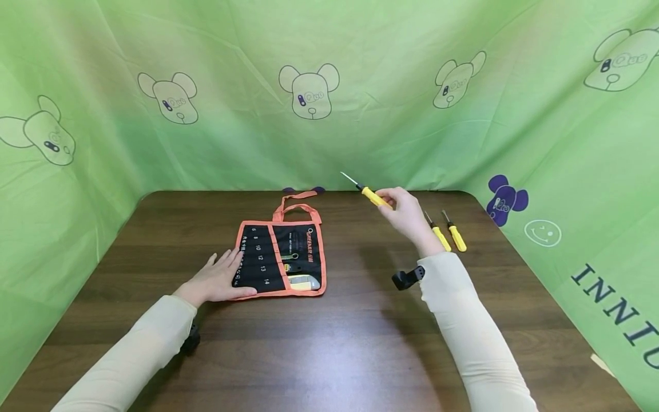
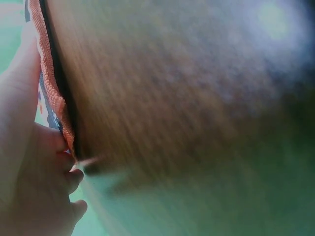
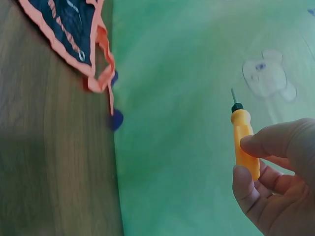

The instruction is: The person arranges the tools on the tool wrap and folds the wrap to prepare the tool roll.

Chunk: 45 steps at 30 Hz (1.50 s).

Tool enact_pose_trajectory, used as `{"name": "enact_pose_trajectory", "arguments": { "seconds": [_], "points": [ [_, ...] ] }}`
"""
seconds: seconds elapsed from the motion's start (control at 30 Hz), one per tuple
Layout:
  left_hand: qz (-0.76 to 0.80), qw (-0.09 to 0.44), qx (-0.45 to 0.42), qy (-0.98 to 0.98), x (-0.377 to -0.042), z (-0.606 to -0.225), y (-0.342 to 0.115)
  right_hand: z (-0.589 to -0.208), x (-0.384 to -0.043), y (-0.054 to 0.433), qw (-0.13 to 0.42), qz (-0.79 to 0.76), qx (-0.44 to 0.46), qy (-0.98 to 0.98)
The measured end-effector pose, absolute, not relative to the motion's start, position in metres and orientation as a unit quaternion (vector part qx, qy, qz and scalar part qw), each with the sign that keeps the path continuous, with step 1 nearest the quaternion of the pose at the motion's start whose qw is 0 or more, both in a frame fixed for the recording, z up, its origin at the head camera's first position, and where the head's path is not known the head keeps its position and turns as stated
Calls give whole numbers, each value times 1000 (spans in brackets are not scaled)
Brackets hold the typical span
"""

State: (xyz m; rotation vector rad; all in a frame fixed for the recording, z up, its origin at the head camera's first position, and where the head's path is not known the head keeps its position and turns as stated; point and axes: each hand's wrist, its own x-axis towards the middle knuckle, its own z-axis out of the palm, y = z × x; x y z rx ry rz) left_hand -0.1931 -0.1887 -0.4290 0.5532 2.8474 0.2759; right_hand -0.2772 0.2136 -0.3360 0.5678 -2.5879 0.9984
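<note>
There are three yellow-handled screwdrivers (image 1: pixel 454 231); one is held, two lie on one table (image 1: pixel 309 355); one tool pouch (image 1: pixel 264 243); one left hand (image 1: pixel 222 278), one right hand (image 1: pixel 407 216); two wrist cameras (image 1: pixel 408 278); five outlined mouse heads (image 1: pixel 311 94); one smiley face (image 1: pixel 543 233).

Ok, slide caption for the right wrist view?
Right hand holds a yellow-handled screwdriver; orange-trimmed pouch on the table, upper left of frame.

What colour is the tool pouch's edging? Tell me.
Its edging is orange, clearest in the head view.
</note>
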Motion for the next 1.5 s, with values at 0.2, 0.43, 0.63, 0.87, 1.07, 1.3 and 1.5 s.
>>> {"name": "enact_pose_trajectory", "arguments": {
  "seconds": [0.2, 0.43, 0.63, 0.87, 1.07, 1.3, 1.5],
  "points": [
    [93, 119, 185, 971, -194, -430, -190, -338, -275, 192, 160, 340, 235, -896],
    [96, 120, 183, 971, -194, -431, -191, -346, -272, 170, 138, 329, 257, -898],
    [99, 118, 183, 971, -193, -430, -190, -352, -269, 157, 107, 330, 264, -900],
    [99, 119, 182, 971, -193, -430, -190, -362, -270, 146, 64, 325, 264, -906],
    [96, 114, 190, 970, -194, -433, -191, -379, -276, 142, 42, 317, 268, -909],
    [101, 112, 192, 970, -193, -434, -191, -392, -278, 138, 11, 320, 261, -911],
    [98, 108, 192, 971, -192, -433, -191, -399, -279, 133, -5, 310, 267, -913]
  ]
}}
